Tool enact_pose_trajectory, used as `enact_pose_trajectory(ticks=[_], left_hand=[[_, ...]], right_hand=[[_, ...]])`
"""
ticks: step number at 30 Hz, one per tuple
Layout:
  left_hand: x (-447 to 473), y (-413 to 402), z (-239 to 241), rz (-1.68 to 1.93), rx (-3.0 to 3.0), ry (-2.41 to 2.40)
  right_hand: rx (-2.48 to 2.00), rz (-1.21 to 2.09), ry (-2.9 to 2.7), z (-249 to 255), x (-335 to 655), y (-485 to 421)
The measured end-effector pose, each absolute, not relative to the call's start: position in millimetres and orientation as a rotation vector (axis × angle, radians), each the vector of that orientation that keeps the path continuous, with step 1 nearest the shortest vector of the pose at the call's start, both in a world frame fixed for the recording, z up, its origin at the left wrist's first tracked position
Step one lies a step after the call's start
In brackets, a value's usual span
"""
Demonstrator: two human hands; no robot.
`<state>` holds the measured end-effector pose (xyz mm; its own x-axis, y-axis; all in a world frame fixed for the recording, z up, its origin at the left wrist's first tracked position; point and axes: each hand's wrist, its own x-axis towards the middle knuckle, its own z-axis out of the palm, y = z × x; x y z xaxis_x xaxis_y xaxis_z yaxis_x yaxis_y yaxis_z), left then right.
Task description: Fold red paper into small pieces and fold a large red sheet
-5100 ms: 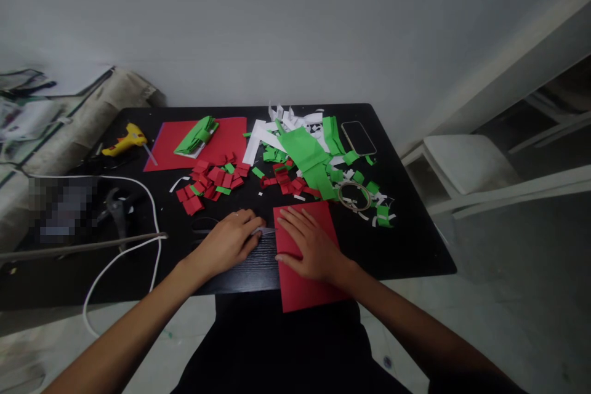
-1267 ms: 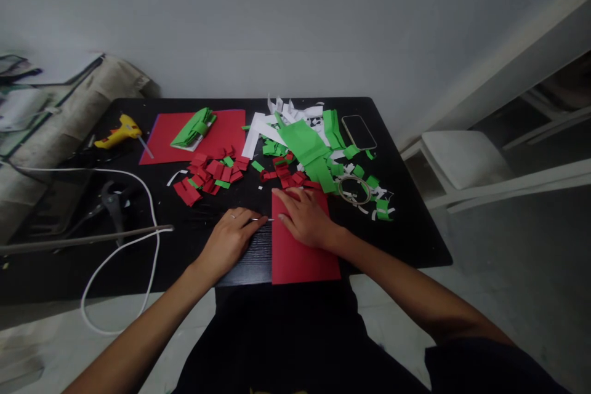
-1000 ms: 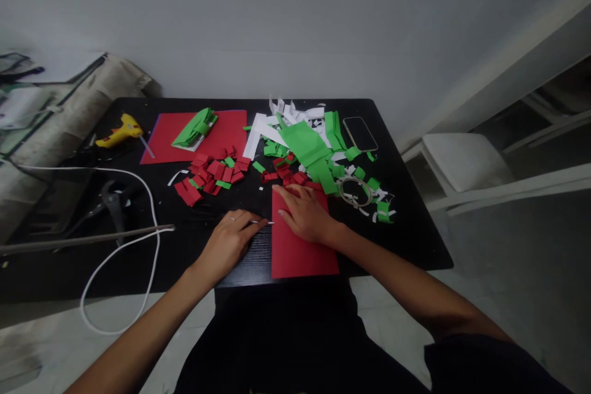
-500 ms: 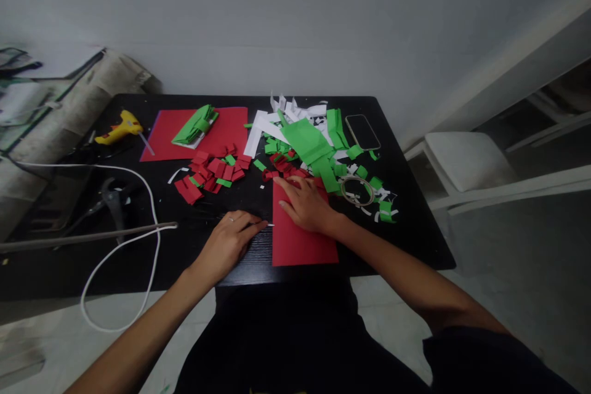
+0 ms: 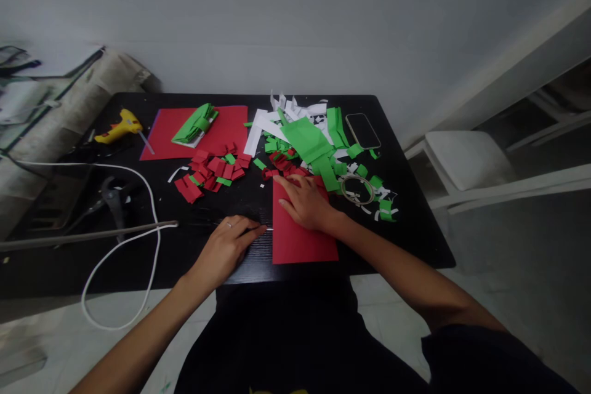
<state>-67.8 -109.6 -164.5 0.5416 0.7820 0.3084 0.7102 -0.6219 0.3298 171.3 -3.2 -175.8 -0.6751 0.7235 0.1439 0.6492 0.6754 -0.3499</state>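
A red sheet of paper lies near the table's front edge. My right hand is spread flat over its upper half, fingers apart, pressing it to the table. Left of the sheet, my left hand rests low on the table with its fingers closed around a thin tool with a bright tip. That tip meets the sheet's left edge; the rest of the tool is mostly hidden, so its kind is unclear. Red paper pieces and green sheets lie beyond my hands.
A yellow glue gun, pliers and a looped white cable are on the left. Behind lies a larger red sheet bearing a folded green bundle. A phone and a ring are at right.
My left hand and the bright tip have slid slightly toward me along the sheet's left edge. My right hand and the red sheet have stayed in place.
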Motion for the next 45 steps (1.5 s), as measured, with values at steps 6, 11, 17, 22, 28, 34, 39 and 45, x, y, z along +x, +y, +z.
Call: enact_pose_trajectory(ticks=[6,11,17,22,28,34,39,45], left_hand=[[-67,-117,-166,0.652,2.597,1.317],[-64,-127,-169,0.704,2.566,1.368],[-57,-130,-171,0.73,2.558,1.462],[-55,-130,-166,0.668,2.567,1.424],[-57,-139,-165,0.673,2.54,1.378],[-57,-150,-165,0.71,2.558,1.328],[-60,-159,-166,0.668,2.53,1.332],[-65,-167,-164,0.629,2.498,1.272]], right_hand=[[-1.102,0.385,-2.621,-177,171,-3],[-1.114,0.386,-2.601,-177,170,-3],[-1.115,0.379,-2.594,-177,170,-3],[-1.116,0.372,-2.587,-177,170,-4],[-1.117,0.379,-2.591,-175,170,-4],[-1.109,0.358,-2.594,-175,170,-3],[-1.121,0.351,-2.603,-175,170,-3],[-1.121,0.347,-2.604,-177,169,-3]])
